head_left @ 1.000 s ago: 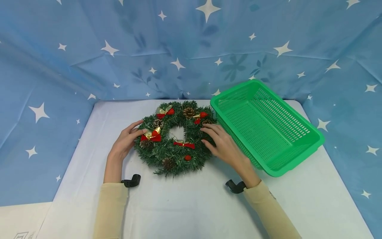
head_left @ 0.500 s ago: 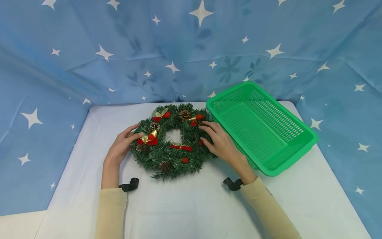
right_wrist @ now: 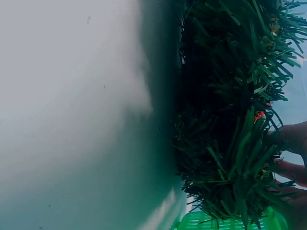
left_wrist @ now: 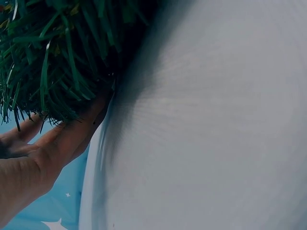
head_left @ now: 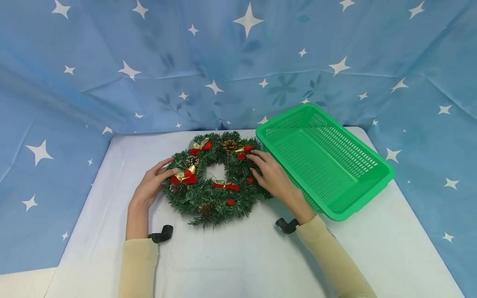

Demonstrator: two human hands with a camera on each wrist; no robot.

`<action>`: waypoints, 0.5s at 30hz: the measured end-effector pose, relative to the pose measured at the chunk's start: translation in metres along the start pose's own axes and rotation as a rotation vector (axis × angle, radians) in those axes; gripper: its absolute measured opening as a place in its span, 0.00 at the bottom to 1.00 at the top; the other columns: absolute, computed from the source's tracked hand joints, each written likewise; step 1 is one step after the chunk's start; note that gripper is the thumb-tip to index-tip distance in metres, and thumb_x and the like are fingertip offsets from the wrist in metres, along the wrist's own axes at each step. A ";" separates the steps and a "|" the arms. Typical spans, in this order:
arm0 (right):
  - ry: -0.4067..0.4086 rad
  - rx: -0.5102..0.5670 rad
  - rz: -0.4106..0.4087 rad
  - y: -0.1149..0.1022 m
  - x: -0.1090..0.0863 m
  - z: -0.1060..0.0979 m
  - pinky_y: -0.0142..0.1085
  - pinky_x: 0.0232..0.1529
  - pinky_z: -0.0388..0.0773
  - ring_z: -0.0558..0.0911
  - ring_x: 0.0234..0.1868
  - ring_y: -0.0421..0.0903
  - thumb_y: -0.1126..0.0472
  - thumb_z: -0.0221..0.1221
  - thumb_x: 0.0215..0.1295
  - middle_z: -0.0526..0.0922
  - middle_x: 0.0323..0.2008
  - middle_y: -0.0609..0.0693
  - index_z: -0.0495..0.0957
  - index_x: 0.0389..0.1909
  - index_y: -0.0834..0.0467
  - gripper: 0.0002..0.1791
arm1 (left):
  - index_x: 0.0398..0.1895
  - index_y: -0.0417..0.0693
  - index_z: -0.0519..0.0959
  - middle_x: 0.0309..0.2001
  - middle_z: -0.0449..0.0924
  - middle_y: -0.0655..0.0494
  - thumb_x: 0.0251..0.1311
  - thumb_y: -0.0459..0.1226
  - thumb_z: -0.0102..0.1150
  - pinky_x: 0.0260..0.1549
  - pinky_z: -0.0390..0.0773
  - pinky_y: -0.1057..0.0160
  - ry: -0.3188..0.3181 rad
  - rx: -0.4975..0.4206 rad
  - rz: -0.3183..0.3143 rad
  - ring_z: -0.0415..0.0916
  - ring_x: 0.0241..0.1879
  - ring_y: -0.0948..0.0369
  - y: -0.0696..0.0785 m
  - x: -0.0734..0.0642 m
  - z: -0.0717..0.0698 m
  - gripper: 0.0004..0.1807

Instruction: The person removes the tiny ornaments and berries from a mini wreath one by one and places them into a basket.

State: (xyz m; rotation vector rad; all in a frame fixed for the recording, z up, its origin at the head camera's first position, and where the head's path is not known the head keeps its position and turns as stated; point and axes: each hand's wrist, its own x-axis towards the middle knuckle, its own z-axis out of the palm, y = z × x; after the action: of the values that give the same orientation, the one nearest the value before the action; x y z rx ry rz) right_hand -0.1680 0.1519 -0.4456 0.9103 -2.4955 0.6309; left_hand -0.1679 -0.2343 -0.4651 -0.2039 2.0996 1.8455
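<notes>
A round green wreath (head_left: 214,196) lies on the bench (head_left: 223,256), which is covered with white cloth, and its middle hole shows this cloth. The left hand (head_left: 150,184) is at the left side of the wreath and grasps its edge: the thumb is on top, near a red and gold bow (head_left: 183,177), and in the left wrist view the other fingers reach under the greenery. The right hand (head_left: 273,176) is at the right side of the wreath, with its bent fingers touching the top; whether it really grips there, I cannot tell.

On the wreath there are more bows: a red one (head_left: 225,186) at the near border of the hole, and two others on the far part. Brown pine cones are set among the needles; one cone (head_left: 229,145) is on the far part and another (head_left: 206,210) on the near part. A small red ball (head_left: 231,202) sits to the right of this near cone.

To the right of the wreath, just beside it, stands a green plastic basket (head_left: 324,161) with perforated walls, placed obliquely. Behind the wreath hangs a blue curtain (head_left: 167,41) with white stars. Nearer to the person than the wreath, both beige sleeves (head_left: 138,265) are visible.
</notes>
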 end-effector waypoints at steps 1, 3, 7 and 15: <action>-0.006 0.001 0.003 0.000 0.001 0.000 0.51 0.56 0.81 0.79 0.61 0.62 0.70 0.68 0.64 0.79 0.61 0.67 0.78 0.62 0.67 0.25 | 0.83 0.58 0.56 0.83 0.43 0.41 0.72 0.47 0.61 0.74 0.41 0.29 0.000 -0.003 -0.003 0.34 0.83 0.45 0.000 0.000 0.000 0.40; -0.013 -0.004 0.008 0.000 0.002 0.001 0.51 0.56 0.81 0.79 0.61 0.62 0.71 0.68 0.64 0.79 0.61 0.67 0.79 0.62 0.67 0.25 | 0.83 0.58 0.56 0.83 0.42 0.42 0.72 0.47 0.62 0.73 0.40 0.29 -0.002 -0.008 -0.005 0.33 0.83 0.45 0.000 -0.001 -0.001 0.40; -0.006 -0.017 0.007 0.000 0.003 0.001 0.50 0.55 0.82 0.80 0.60 0.62 0.74 0.68 0.62 0.80 0.59 0.67 0.80 0.60 0.67 0.24 | 0.83 0.58 0.56 0.83 0.41 0.42 0.72 0.48 0.62 0.73 0.39 0.29 -0.005 -0.016 0.000 0.32 0.83 0.45 0.000 -0.002 -0.001 0.40; 0.000 -0.019 0.007 0.001 0.003 0.001 0.49 0.55 0.82 0.80 0.59 0.61 0.74 0.69 0.62 0.81 0.58 0.66 0.81 0.58 0.67 0.22 | 0.83 0.58 0.56 0.83 0.39 0.41 0.72 0.48 0.62 0.73 0.39 0.29 0.006 -0.020 -0.007 0.32 0.83 0.45 0.002 -0.004 0.001 0.41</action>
State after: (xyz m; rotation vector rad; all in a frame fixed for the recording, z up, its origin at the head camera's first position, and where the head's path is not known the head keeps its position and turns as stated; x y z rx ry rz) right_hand -0.1709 0.1508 -0.4448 0.8950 -2.5019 0.6088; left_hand -0.1643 -0.2339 -0.4621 -0.2216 2.0827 1.8643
